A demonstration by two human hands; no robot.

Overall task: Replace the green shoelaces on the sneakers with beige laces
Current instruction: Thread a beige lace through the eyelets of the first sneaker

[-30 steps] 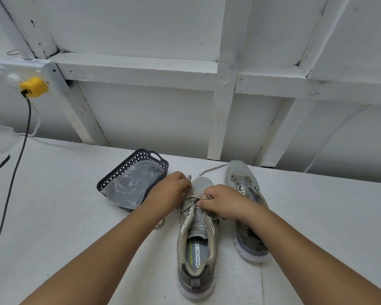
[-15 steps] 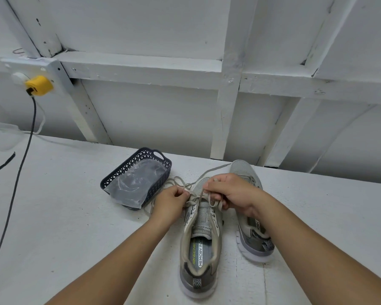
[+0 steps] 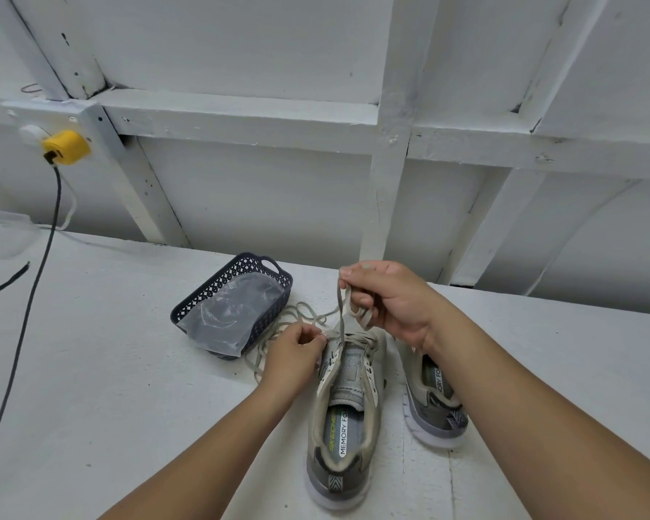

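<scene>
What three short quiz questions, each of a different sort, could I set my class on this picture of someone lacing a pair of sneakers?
1. True or false: the right hand is raised above the near sneaker, pulling a lace upward.
2. Multiple choice: what lies in the dark basket? A) a red ball B) a clear plastic bag C) a pair of scissors
3. Fill in: the left hand pinches the lace at the sneaker's ___ end.

Key
1. True.
2. B, the clear plastic bag.
3. Toe; loose lace also trails on the table beside the basket. The other sneaker stands to the right, partly behind the right forearm.
</scene>
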